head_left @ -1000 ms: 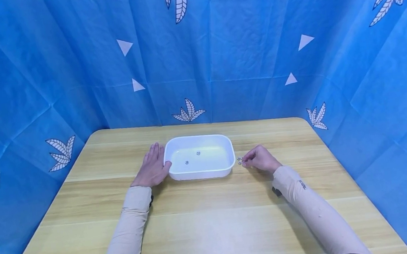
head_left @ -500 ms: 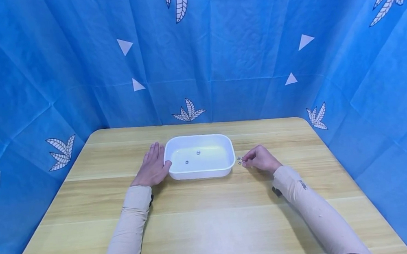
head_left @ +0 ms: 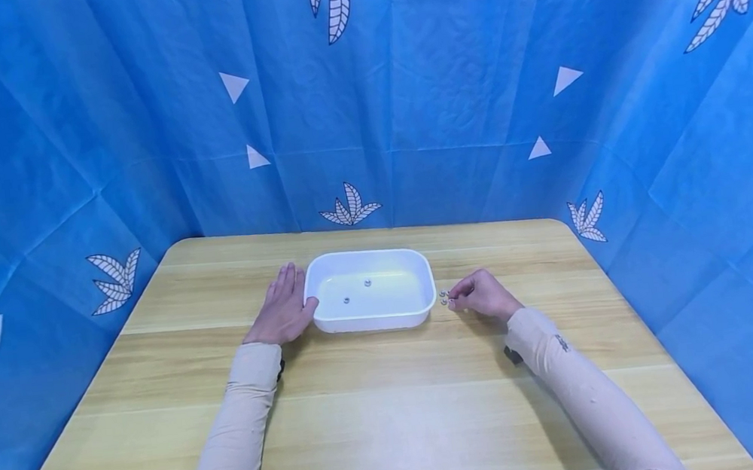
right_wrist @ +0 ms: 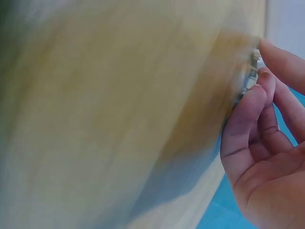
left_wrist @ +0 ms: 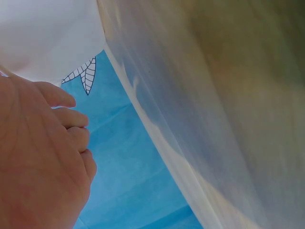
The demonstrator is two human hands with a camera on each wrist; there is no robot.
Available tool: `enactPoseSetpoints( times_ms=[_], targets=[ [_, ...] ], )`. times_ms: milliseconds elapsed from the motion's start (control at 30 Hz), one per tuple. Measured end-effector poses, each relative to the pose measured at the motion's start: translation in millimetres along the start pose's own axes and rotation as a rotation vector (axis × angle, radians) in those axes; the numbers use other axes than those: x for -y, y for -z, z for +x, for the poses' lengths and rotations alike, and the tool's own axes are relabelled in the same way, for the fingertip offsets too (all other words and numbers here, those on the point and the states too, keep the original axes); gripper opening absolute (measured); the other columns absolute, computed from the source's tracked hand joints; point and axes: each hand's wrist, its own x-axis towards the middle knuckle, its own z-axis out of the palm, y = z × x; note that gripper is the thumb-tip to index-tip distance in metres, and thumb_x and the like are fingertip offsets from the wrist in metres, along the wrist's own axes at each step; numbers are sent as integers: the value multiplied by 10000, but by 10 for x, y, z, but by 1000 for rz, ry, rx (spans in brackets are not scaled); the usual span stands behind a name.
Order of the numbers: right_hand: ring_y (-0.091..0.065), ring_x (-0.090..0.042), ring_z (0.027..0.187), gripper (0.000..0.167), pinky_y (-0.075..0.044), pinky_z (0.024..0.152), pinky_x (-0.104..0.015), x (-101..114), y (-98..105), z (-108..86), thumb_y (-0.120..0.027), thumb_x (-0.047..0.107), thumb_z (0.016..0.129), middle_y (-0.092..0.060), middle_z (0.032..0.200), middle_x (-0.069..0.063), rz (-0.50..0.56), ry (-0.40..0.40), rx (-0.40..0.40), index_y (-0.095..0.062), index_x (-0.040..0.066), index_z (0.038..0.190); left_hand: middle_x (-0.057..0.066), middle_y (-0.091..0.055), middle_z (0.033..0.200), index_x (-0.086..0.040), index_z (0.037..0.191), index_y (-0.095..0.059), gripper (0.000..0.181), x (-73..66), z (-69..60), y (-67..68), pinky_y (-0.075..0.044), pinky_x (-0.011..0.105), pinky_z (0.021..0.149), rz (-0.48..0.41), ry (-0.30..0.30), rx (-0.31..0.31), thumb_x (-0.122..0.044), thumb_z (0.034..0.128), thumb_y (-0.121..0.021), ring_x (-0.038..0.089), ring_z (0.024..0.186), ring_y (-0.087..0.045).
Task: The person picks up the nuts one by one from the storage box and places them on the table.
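A white tray (head_left: 374, 322) with rounded corners stands on the table, with two small silver metal nuts (head_left: 367, 283) apart on its floor. My left hand (head_left: 280, 312) lies along its left side, fingers straight and thumb touching the rim. Right of the tray, several more small silver nuts (head_left: 443, 294) sit close together on the tabletop. My right hand (head_left: 484, 294) is at this cluster, its fingers bent and its fingertips pinching the nearest nut (head_left: 452, 301). In the right wrist view the metal nuts (right_wrist: 255, 59) show between the fingertips, partly hidden by them.
The wooden table (head_left: 394, 415) has rounded far corners. A blue curtain (head_left: 446, 107) with white leaf and triangle prints surrounds its back and both sides. The tray wall (left_wrist: 52, 43) fills the upper left of the left wrist view.
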Motion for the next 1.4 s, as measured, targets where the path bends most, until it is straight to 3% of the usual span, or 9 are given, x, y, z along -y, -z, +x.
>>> enactPoseSetpoints(
  times_ms=[200, 400, 567, 667, 767, 933, 1133, 1400],
  targets=[
    [-635, -193, 845, 218, -524, 721, -254, 206, 99, 5, -757, 109, 908, -772, 1033, -167, -21, 48, -73, -780, 8, 1099, 301, -3, 1717, 112, 1610, -101, 736, 15, 11, 14, -57, 610, 1315, 7, 3, -5, -345, 1075, -318, 459, 1614, 23],
    [-660, -160, 762, 247, -605, 685, -283, 534, 195, 74, -720, 174, 962, -771, 1014, -185, 34, 145, -153, -766, -3, 1128, 299, 1, 1717, 109, 1611, -93, 737, 26, 10, 27, -53, 607, 1316, 6, 4, -4, -344, 1075, -316, 454, 1615, 30],
    [-672, -176, 790, 255, -615, 707, -289, 879, 159, 97, -703, 213, 979, -767, 1064, -202, 71, 182, -157, -769, 22, 1135, 293, 4, 1720, 104, 1613, -90, 738, 32, 14, 27, -50, 606, 1317, 4, 5, -5, -346, 1076, -319, 449, 1616, 36],
    [-697, -254, 864, 243, -630, 755, -354, 1060, 69, 110, -705, 222, 979, -768, 1088, -199, 87, 187, -138, -774, 46, 1131, 287, 7, 1722, 100, 1615, -86, 742, 36, 11, 29, -51, 604, 1318, 1, 10, -4, -348, 1075, -327, 445, 1617, 36],
    [-696, -250, 865, 215, -626, 762, -389, 1193, -56, 143, -713, 201, 973, -773, 1073, -195, 90, 206, -115, -782, 55, 1114, 292, -1, 1720, 105, 1612, -94, 741, 39, 6, 25, -60, 605, 1318, -1, 9, -12, -343, 1071, -330, 452, 1616, 22],
    [-659, -150, 797, 150, -568, 715, -268, 1316, -303, 234, -718, 144, 960, -783, 999, -173, 25, 265, -82, -799, 50, 1044, 296, 1, 1718, 114, 1609, -101, 737, 32, 9, 17, -57, 599, 1319, -8, 7, -15, -336, 1067, -317, 453, 1616, 20],
    [-658, -149, 822, 110, -558, 761, -261, 1355, -603, 321, -721, 131, 959, -780, 930, -69, -77, 303, -42, -809, 69, 985, 281, 7, 1723, 103, 1613, -105, 738, 14, 12, 8, -59, 593, 1322, -11, 12, -11, -349, 1068, -313, 436, 1621, 27],
    [-646, -136, 802, 70, -543, 757, -250, 1298, -902, 391, -762, 109, 925, -783, 891, -65, -110, 290, 14, -812, 62, 943, 287, -10, 1721, 99, 1614, -108, 745, -1, 4, -8, -66, 588, 1323, -4, 10, -5, -361, 1065, -314, 436, 1621, 20]
  ],
)
